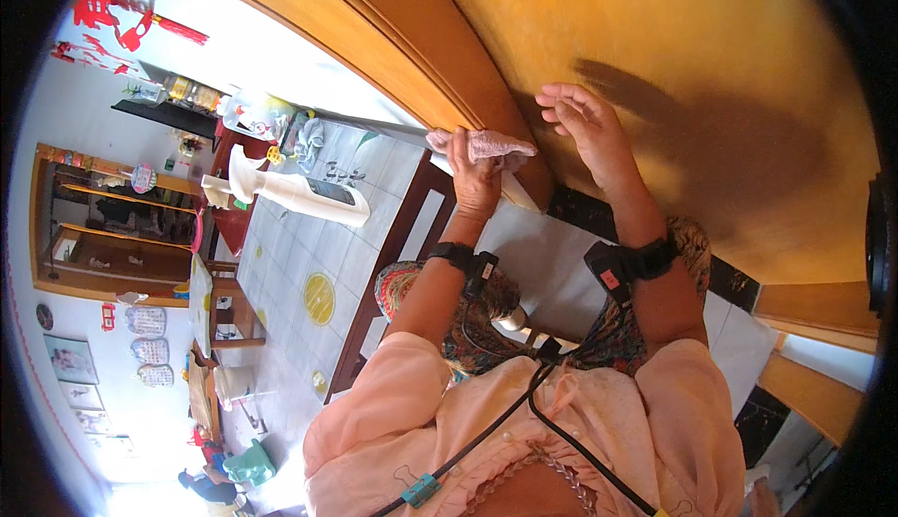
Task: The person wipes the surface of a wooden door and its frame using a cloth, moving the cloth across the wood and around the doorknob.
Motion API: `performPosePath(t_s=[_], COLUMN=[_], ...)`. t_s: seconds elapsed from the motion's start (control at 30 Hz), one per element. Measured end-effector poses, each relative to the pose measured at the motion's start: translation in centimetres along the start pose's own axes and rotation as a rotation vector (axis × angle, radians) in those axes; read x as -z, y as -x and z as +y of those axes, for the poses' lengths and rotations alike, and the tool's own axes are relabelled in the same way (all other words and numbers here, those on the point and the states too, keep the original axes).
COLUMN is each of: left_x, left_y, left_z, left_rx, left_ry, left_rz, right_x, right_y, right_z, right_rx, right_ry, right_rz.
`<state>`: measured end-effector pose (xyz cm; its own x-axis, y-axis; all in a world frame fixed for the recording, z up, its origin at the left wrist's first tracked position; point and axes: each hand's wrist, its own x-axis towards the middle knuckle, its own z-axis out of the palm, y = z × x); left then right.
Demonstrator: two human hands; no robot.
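Observation:
My left hand (pixel 478 184) grips a folded pink cloth (pixel 504 147) and presses it against the lower part of a brown wooden door frame (pixel 449 61). To its right, my right hand (pixel 589 128) is raised with nothing in it, fingers loosely bent and thumb apart. It is close to a yellow-brown wooden panel (pixel 673 19), where its shadow falls; whether it touches the surface I cannot tell. Both wrists wear black straps with small devices.
Left of my arm is a table (pixel 287 254) with a tile-and-lemon patterned top, bearing a white spray bottle (pixel 316 198) and a grey cloth (pixel 309 144). Beyond are a wooden stool (pixel 235 321), a green plastic chair (pixel 251 462) and a person (pixel 210 487). A black cable hangs across my chest.

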<state>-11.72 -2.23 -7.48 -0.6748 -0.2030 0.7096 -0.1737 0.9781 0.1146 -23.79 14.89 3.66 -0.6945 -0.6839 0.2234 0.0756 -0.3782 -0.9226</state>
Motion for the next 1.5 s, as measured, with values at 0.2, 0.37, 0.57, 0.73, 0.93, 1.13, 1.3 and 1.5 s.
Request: performPosePath(t_s=[0.2,0.37,0.57,0.73,0.93,1.13,1.3,1.5], left_x=[7.2,10.1,6.1,11.0,12.3,16.9,23.3,18.9], left_y=[-12.5,-17.1,-9.3,-14.8,-15.8,-21.7,-29.6,-24.6], left_z=[0.3,0.9,-2.3,2.2,1.2,0.7,0.4,0.4], left_rx=[-0.043,0.013,0.444,0.180,0.159,0.057,-0.175,0.039], left_ry=[0.233,0.173,0.280,0.271,0.169,0.134,-0.084,0.008], left_rz=[0.628,0.657,0.529,0.504,0.501,0.587,0.706,0.605], right_x=[0.2,0.2,0.0,-0.8,-1.8,-2.6,-2.2,-2.7], right_y=[0.1,0.2,0.1,-0.4,-1.2,-0.7,-0.6,0.1], right_z=[-0.4,-0.6,-0.1,1.4,3.6,2.5,3.2,1.6], right_rx=[0.009,0.041,-0.021,-0.006,0.074,-0.077,0.047,0.032], right_ry=[0.024,0.078,0.026,0.084,0.223,0.284,0.346,0.471], right_rz=[-0.020,-0.054,-0.051,-0.129,-0.190,-0.244,-0.258,-0.311])
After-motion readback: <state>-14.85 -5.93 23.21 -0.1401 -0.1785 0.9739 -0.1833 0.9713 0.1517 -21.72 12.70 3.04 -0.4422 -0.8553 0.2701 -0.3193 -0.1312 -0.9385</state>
